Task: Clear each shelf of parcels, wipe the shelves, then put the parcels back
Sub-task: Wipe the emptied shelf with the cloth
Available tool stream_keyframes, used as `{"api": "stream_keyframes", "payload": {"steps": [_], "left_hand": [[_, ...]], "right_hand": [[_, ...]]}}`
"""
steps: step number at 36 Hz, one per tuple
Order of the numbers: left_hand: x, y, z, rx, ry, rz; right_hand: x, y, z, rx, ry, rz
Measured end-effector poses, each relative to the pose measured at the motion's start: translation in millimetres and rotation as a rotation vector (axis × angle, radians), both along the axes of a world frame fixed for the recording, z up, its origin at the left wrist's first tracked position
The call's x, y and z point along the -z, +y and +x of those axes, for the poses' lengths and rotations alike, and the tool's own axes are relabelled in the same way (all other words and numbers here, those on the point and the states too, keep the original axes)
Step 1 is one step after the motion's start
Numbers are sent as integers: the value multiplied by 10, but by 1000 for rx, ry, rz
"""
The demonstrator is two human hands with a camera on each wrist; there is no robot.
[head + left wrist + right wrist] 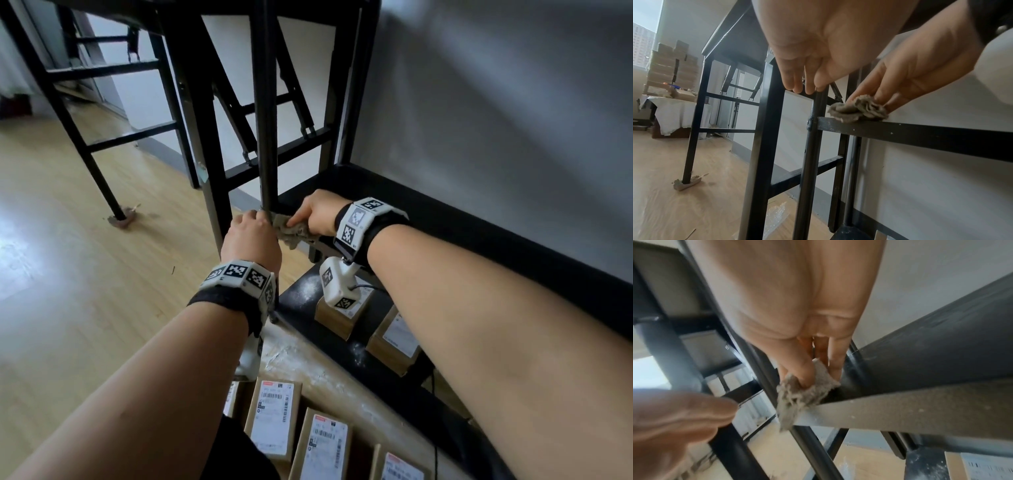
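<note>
1. Grey-beige cloth (294,230), crumpled: sits on the front corner of the black shelf (479,226), spilling over its front edge, just beside the upright post (267,137).
2. Your R hand (320,212): fingers (835,360) extended and pressed down on the cloth, thumb dug into its folds (R wrist view). Not curled round it.
3. Your L hand (251,236): fingertips (797,84) against the post above the shelf rail, fingers nearly straight. Full wrap round the post: cannot tell.
4. Parcels (274,418): brown card boxes w/ white shipping labels, off the wiped shelf. Several lie in a row at bottom of head view; two more (394,339) sit on a lower black shelf (301,291) dusted w/ white powder.
5. Labels: barcodes and a small red mark at top are visible; text too small to read.
6. Wristbands (239,274): black-and-white square marker codes on both wrists.
7. Backgrd: pale wood floor (68,240), grey wall (513,102), black frame table (102,68) to the L.
</note>
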State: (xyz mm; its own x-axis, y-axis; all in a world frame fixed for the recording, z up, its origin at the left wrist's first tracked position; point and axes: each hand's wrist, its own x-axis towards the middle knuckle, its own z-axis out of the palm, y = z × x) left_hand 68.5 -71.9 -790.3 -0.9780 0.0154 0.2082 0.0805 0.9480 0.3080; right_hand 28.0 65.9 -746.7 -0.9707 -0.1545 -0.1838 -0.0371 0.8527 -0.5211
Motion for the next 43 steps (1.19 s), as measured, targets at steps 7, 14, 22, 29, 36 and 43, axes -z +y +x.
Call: {"api": "stream_keyframes", "payload": {"steps": [7,14,22,29,36,43], "left_hand": [[20,19,37,7,0,5],[84,-21,-38,12,-16,7],[59,22,-96,-1,1,-7],[33,66,13,25,34,-6],[21,38,279,21,4,-6],[-17,7,399,15,-11,-19]], "right_hand": [[2,360,-64,273,123,115],[151,326,-66,275,74,221],[75,94,-22,302,32,123],[35,113,225,200,18,136],[40,208,582,63,90,185],[224,172,732,23,279,300]]}}
